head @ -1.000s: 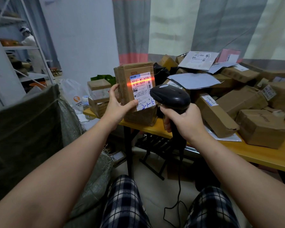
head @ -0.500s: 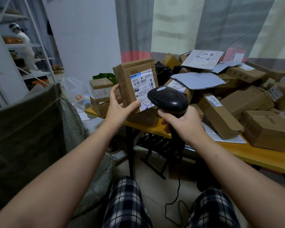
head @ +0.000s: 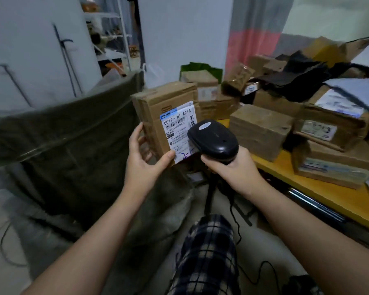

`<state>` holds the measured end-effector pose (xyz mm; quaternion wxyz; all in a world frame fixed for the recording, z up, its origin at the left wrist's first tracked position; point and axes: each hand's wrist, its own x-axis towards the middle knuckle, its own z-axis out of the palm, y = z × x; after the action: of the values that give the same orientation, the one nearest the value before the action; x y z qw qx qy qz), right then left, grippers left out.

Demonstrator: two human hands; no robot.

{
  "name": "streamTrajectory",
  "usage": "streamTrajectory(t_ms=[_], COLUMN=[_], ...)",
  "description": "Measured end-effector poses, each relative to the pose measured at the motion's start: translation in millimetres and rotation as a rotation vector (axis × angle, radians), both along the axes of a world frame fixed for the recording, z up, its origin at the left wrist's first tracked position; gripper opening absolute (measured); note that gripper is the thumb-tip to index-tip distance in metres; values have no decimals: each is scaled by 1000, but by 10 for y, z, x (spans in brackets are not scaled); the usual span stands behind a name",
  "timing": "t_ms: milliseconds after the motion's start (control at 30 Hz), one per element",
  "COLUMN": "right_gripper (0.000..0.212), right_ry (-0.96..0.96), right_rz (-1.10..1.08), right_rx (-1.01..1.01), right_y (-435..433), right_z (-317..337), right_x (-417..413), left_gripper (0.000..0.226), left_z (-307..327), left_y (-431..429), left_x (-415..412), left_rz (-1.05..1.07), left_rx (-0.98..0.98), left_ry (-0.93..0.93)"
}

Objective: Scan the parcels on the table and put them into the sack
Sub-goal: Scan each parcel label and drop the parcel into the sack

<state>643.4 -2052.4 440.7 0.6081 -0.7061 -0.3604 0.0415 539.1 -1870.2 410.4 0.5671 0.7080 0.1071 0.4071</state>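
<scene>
Starting at frame centre, a labelled parcel (head: pixel 164 116) is gripped by the left hand (head: pixel 144 165), thumb on its front; a black scanner (head: pixel 213 138) is clasped by the right hand (head: pixel 234 169) beside it. An olive sack (head: pixel 73 145) is seen left, more parcels (head: pixel 260 126) on the yellow surface (head: pixel 328 199) right.

Your scanner (head: pixel 213 138) covers the lower right part of the label (head: pixel 176 121) on the parcel (head: pixel 158 103), and the label's fine print is too small to read. Your left hand (head: pixel 144 160) hides the parcel's lower end, and your right hand (head: pixel 234 169) hides the scanner's grip. The sack (head: pixel 62 145) runs off the left edge. The boxes (head: pixel 332 128) on the surface (head: pixel 307 188) are blurred and cut off at the right edge. The shelf (head: pixel 107 39) behind is a blur.
</scene>
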Motion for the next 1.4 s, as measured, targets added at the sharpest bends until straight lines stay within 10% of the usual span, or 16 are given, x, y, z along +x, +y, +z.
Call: streamTrajectory(t_ms=[300,733,1400], right_gripper=[42,39,35], right_ry=[8,132,66], right_rz=[131,202,-257], right_rx=[-407,-708,-196], right_y=[1082,1410,73], right_z=[-998,-2148,-684], right_x=[-14,242,433], left_gripper=[100,67,46], left_z=[-1130,-1952,-229], left_y=[772,1418,181], left_x=[-893,-311,447], left_rz=[526,284,266], left_rx=[97,584,867], left_ry=[589,1561,649])
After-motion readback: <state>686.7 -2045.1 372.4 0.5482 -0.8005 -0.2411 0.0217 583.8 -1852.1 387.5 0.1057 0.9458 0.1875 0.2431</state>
